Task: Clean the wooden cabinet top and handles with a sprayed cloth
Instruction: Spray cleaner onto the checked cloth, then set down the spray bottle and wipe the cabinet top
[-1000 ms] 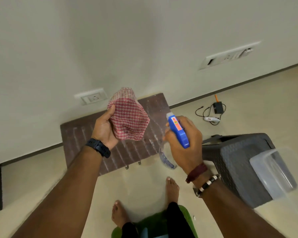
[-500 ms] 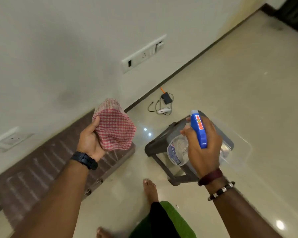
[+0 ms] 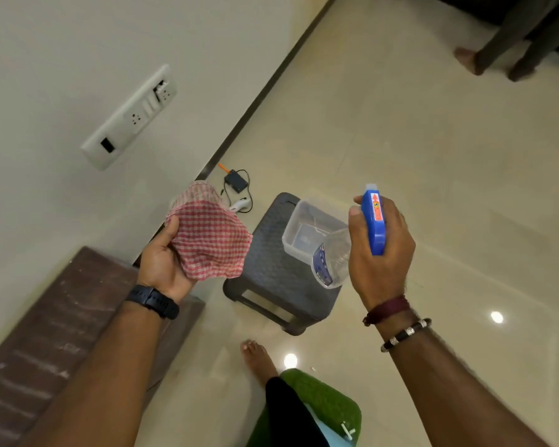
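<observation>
My left hand (image 3: 162, 262) holds a bunched red-and-white checked cloth (image 3: 208, 240) up in the air at mid frame. My right hand (image 3: 380, 256) grips a clear spray bottle with a blue trigger head (image 3: 373, 221), held above the stool to the right of the cloth. The dark brown wooden cabinet top (image 3: 46, 343) lies low at the lower left against the wall, partly behind my left forearm. Its handles are out of sight.
A dark woven plastic stool (image 3: 271, 272) stands on the tiled floor with a clear plastic container (image 3: 307, 233) on it. A small black device with cables (image 3: 236, 185) lies by the wall. Another person's feet (image 3: 471, 59) show at the top right. My own foot (image 3: 259, 359) is below.
The view has swung right, so the cabinet slid to the lower left and the stool came to the middle. Both hands keep their hold; the bottle has moved further from the cloth.
</observation>
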